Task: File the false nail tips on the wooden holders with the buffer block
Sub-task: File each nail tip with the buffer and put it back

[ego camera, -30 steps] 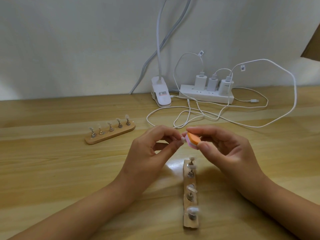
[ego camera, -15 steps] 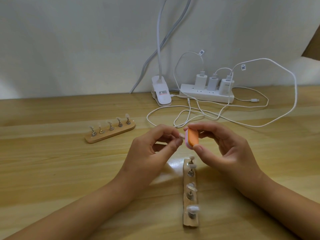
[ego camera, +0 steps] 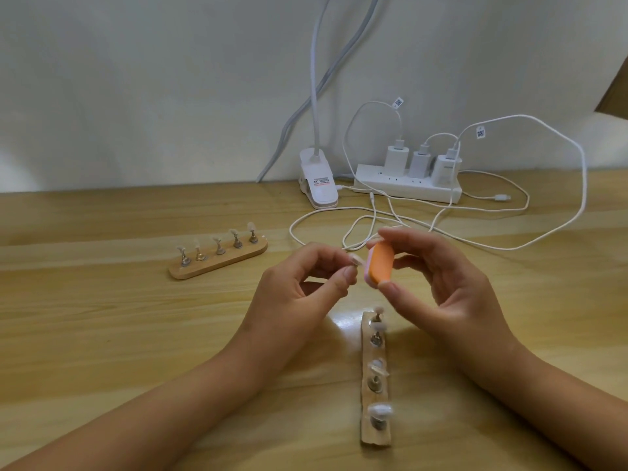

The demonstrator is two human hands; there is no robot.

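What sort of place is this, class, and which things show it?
Likely a home or workshop desk set up for nail practice: a far holder and a near holder of false nail tips, a clip lamp, and a power strip with chargers.

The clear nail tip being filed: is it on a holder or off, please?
Off: the left hand pinches the nail tip against the right hand's orange buffer block.

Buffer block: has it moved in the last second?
Yes. The buffer block has tipped more upright and lifted slightly away from the near wooden holder.
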